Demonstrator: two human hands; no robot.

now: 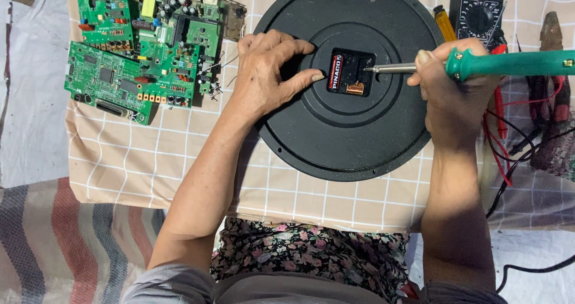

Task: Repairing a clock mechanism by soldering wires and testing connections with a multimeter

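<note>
While in its compartment (pixel 360 59), battery (pixel 335 71) beside soldering iron (pixel 509 63).

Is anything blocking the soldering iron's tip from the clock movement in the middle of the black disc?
Nothing visible. The soldering iron in the right hand already reaches the clock movement; the left hand rests beside it.

Hidden or cut off, as I see it: soldering iron (pixel 509 63) handle runs off the right edge; multimeter (pixel 477 7) top cropped; pliers (pixel 554 70) partly under wires; right hand's fingers (pixel 426 58) mostly curled from view.
</note>
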